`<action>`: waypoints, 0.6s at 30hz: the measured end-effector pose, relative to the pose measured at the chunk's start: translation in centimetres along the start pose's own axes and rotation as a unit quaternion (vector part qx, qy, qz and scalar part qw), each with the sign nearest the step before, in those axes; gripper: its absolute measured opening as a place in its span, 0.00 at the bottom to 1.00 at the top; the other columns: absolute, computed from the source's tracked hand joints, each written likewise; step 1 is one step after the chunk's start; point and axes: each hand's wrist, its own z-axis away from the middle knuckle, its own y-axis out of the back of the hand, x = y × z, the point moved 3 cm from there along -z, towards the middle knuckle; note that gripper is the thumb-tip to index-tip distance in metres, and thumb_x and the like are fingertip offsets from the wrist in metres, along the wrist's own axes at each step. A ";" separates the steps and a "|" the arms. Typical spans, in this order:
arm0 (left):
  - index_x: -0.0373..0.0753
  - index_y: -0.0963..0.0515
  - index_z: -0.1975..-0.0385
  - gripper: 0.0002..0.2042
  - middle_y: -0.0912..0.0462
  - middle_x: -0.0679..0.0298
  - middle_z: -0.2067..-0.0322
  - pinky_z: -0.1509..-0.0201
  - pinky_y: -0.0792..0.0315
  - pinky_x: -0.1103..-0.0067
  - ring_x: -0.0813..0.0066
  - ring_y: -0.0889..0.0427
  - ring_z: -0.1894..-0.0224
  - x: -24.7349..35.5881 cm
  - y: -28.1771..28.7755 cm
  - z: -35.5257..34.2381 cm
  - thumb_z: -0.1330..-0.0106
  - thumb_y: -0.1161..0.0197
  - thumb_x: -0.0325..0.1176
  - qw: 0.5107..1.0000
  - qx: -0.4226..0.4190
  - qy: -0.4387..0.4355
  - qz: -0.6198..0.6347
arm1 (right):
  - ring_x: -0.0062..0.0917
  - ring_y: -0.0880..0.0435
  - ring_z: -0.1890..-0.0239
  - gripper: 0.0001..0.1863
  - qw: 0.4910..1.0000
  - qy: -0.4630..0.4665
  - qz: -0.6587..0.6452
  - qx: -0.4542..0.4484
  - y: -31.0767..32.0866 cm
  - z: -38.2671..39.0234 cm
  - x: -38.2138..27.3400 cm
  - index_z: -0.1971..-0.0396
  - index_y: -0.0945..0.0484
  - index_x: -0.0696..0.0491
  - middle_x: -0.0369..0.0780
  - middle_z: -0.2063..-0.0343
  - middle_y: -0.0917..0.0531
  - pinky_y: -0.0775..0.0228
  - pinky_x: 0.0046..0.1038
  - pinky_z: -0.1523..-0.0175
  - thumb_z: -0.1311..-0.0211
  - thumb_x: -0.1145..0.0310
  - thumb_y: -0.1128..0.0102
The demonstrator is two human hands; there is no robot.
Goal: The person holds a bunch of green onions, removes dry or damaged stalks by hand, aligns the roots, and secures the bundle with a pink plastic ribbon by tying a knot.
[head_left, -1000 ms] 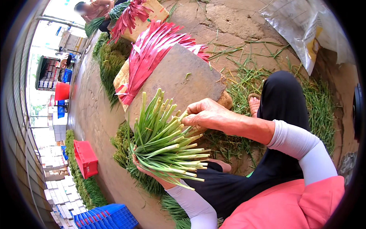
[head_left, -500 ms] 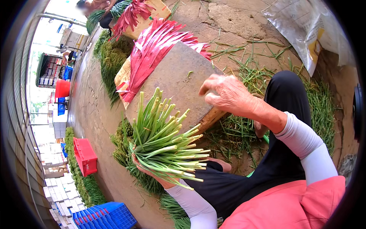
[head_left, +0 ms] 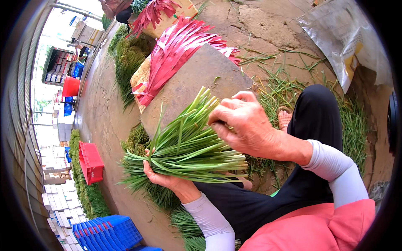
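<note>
A thick bunch of chives (head_left: pixel 190 152), long green leaves with pale cut stem ends, lies across my lap side in front of a flat-topped block (head_left: pixel 197 73). My left hand (head_left: pixel 167 178) is wrapped round it from below, thumb up along the leaves. The leaf tips spread out to the left and the stems point right and up. My right hand (head_left: pixel 253 127) hovers at the stem ends with its fingers curled in a pinch; what they hold, if anything, is hidden. Flat red strips (head_left: pixel 176 52) lie fanned over the block's far left side.
Loose green trimmings (head_left: pixel 276 90) litter the floor right of the block. More chives (head_left: pixel 130 62) are piled at the far left. A red crate (head_left: pixel 91 163) and stacked blue crates (head_left: pixel 109 232) stand at left. A plastic sack (head_left: pixel 335 37) lies at far right; another person (head_left: pixel 119 8) sits at the top.
My left hand has tilted the bunch so its leaves show along their length, stems now further right. My right hand has come down and nearer, from above the block to the stem ends.
</note>
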 end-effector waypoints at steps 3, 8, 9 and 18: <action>0.38 0.26 0.51 0.15 0.20 0.61 0.63 0.49 0.25 0.66 0.69 0.21 0.57 -0.8 -1.0 0.3 0.35 0.45 0.34 0.999 0.008 -0.015 0.035 | 0.32 0.19 0.69 0.08 0.999 -0.016 0.047 -0.005 -1.2 0.2 0.5 0.74 0.23 0.55 0.39 0.75 0.21 0.37 0.37 0.51 0.47 0.65 0.37; 0.37 0.31 0.46 0.18 0.22 0.63 0.64 0.50 0.24 0.69 0.70 0.24 0.58 -1.6 -2.2 1.0 0.36 0.44 0.31 0.998 -0.039 -0.056 0.011 | 0.36 0.20 0.70 0.09 0.996 -0.002 0.081 -0.044 -2.7 0.5 1.4 0.77 0.26 0.55 0.41 0.76 0.21 0.38 0.39 0.50 0.48 0.65 0.40; 0.37 0.31 0.46 0.18 0.22 0.63 0.64 0.50 0.24 0.69 0.70 0.24 0.58 -1.7 -2.4 1.0 0.36 0.44 0.31 0.997 -0.041 -0.058 0.004 | 0.36 0.20 0.70 0.09 0.996 0.014 0.073 -0.047 -2.9 0.6 1.3 0.78 0.26 0.55 0.42 0.77 0.21 0.38 0.39 0.50 0.48 0.66 0.40; 0.38 0.28 0.48 0.16 0.23 0.62 0.60 0.47 0.26 0.66 0.69 0.23 0.55 -0.6 -1.2 0.5 0.35 0.45 0.33 0.997 -0.065 -0.045 0.012 | 0.30 0.21 0.58 0.10 0.993 -0.088 -0.049 -0.065 2.7 -1.8 2.0 0.64 0.23 0.56 0.42 0.67 0.21 0.33 0.34 0.51 0.46 0.70 0.44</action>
